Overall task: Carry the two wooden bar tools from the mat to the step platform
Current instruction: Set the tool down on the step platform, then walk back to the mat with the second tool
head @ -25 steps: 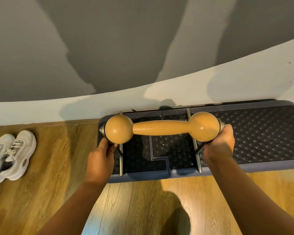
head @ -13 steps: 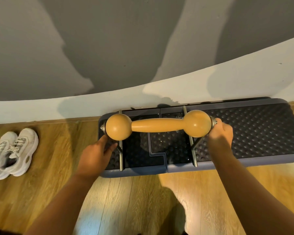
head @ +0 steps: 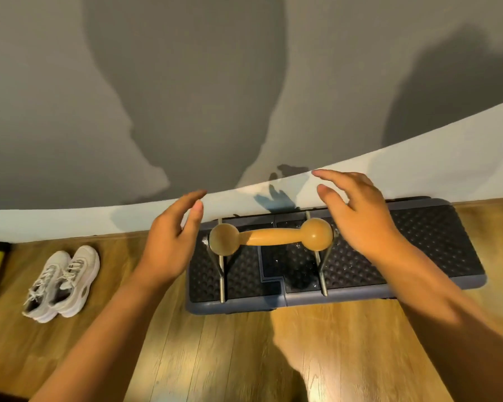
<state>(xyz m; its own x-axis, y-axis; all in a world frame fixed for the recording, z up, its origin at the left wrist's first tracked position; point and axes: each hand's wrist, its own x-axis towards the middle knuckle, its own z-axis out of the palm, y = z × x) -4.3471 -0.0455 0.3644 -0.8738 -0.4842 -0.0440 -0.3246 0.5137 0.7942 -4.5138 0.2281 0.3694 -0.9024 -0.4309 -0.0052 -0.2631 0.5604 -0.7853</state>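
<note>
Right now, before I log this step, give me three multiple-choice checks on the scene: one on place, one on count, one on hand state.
1. Where does the wooden bar tool rest?
A. on the step platform
B. on the bare floor
C. in a hand

2. How many white sneakers lie on the floor?
A. one
B. two
C. four

3. What are the hands doing?
A. both gripping the tool
B. one gripping
C. both open, off the tool

Key: 1 A, its metal legs stand on the studded top. 2 B, a pair lies left of the platform. 3 C, left hand and right hand show spread fingers.
</note>
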